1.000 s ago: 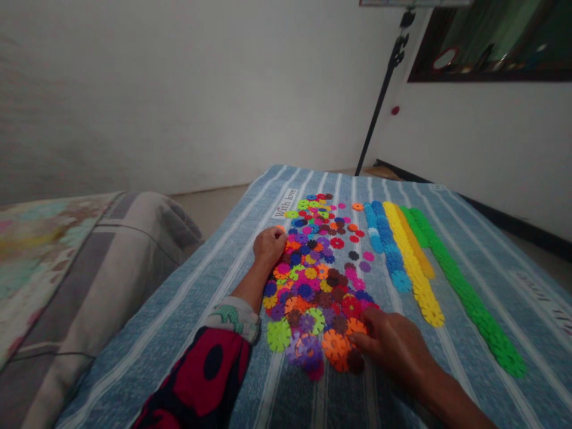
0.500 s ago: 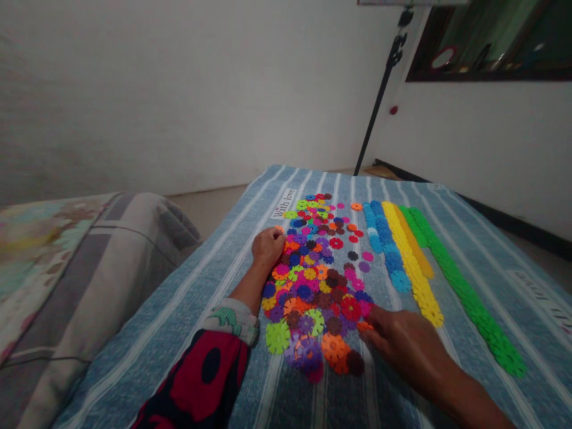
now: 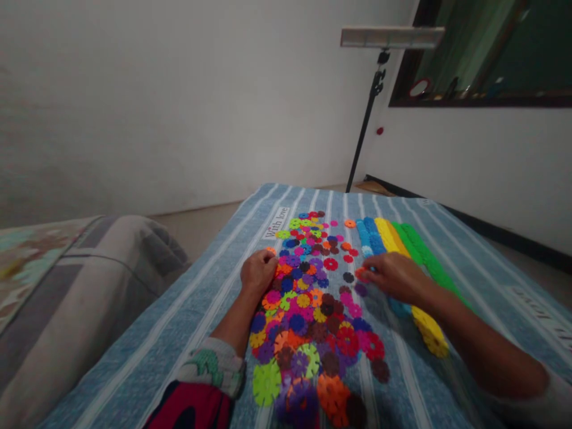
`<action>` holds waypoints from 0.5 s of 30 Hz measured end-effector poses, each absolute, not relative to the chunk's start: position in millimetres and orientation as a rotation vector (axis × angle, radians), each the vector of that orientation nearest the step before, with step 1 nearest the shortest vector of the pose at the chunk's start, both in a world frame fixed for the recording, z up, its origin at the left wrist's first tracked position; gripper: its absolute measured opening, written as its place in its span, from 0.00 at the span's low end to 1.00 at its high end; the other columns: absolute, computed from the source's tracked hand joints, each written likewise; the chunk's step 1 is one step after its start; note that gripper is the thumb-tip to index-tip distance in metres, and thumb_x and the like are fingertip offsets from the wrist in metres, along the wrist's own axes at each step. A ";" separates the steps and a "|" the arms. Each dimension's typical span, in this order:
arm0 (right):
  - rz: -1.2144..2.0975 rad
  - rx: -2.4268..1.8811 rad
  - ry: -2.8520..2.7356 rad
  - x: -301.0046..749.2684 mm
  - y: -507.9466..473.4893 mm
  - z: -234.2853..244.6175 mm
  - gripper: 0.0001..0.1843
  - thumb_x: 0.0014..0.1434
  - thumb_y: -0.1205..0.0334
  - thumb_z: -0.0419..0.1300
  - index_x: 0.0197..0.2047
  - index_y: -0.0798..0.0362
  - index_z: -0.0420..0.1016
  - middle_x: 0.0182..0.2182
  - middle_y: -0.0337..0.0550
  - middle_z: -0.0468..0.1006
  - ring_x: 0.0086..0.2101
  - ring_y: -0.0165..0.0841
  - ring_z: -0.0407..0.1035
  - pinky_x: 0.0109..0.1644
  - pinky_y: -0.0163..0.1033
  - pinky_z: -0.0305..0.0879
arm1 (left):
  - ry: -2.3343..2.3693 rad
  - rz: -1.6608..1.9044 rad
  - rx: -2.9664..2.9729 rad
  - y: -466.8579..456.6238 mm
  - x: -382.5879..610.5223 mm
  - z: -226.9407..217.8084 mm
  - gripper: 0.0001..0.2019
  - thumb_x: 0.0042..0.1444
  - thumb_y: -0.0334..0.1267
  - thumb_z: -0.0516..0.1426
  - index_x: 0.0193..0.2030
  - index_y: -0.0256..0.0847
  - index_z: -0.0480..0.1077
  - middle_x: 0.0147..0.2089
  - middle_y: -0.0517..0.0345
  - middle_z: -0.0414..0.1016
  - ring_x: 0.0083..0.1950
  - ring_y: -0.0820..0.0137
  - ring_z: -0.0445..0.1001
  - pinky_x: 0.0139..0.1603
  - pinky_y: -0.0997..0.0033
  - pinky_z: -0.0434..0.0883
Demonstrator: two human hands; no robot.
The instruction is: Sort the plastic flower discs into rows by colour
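Note:
A long heap of mixed-colour plastic snowflake discs [image 3: 297, 325] runs down the striped cloth. My left hand [image 3: 259, 275] rests at the heap's left edge, fingers curled closed. An orange disc shows just beyond its fingertips; whether they grip anything is hidden. Over the gap between the heap and the sorted rows, my right hand [image 3: 397, 277] pinches an orange snowflake disc [image 3: 361, 274]. Beneath and beyond that hand lie overlapping rows of blue discs [image 3: 373, 232], yellow discs [image 3: 429, 333] and green discs [image 3: 429, 256], partly covered by the forearm. A single orange disc [image 3: 350, 223] lies near the far end.
The blue striped cloth [image 3: 147, 363] covers the table. A grey draped surface [image 3: 120, 256] stands at the left. Behind the table, a black stand [image 3: 364, 125] holds a flat lamp panel [image 3: 393, 37] beside the wall and a dark-framed window.
My right hand has moved away from me, from the heap's near right side to beside the blue row, carrying the orange disc. My left hand stays at the heap. The view has tilted up.

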State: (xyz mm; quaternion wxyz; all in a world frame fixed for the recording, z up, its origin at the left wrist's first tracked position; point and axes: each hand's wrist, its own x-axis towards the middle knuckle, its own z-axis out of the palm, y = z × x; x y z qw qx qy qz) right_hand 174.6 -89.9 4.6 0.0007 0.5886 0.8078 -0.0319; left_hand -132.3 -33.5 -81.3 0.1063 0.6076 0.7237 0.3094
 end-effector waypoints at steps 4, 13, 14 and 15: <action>-0.074 2.043 2.315 185.3 7.3 9.3 0.13 0.64 0.58 0.57 0.41 0.53 0.82 0.42 0.49 0.82 0.42 0.38 0.75 0.34 0.35 0.57 | 2.120 0.929 1.765 -34.5 -133.4 -82.6 0.12 0.54 0.41 0.53 0.34 0.41 0.77 0.36 0.56 0.79 0.38 0.66 0.75 0.38 0.71 0.66; -0.238 2.145 2.202 186.3 102.7 -18.1 0.10 0.60 0.62 0.60 0.41 0.55 0.82 0.31 0.46 0.82 0.32 0.33 0.76 0.34 0.33 0.64 | 2.100 0.959 1.778 -37.2 -135.0 -84.6 0.11 0.53 0.40 0.53 0.31 0.41 0.76 0.35 0.57 0.78 0.38 0.67 0.75 0.39 0.70 0.66; -0.248 2.141 2.198 186.2 108.7 -21.2 0.09 0.58 0.63 0.61 0.39 0.55 0.82 0.30 0.46 0.82 0.31 0.34 0.76 0.34 0.33 0.64 | 2.098 0.964 1.775 -37.4 -135.3 -85.0 0.11 0.53 0.40 0.53 0.31 0.41 0.76 0.35 0.57 0.78 0.38 0.67 0.75 0.39 0.70 0.66; -0.250 2.137 2.195 186.2 114.4 -24.1 0.08 0.57 0.63 0.62 0.37 0.56 0.82 0.29 0.47 0.82 0.31 0.34 0.76 0.34 0.33 0.65 | 2.098 0.967 1.767 -37.7 -135.6 -85.2 0.11 0.53 0.40 0.53 0.31 0.41 0.75 0.35 0.57 0.78 0.37 0.67 0.75 0.38 0.70 0.66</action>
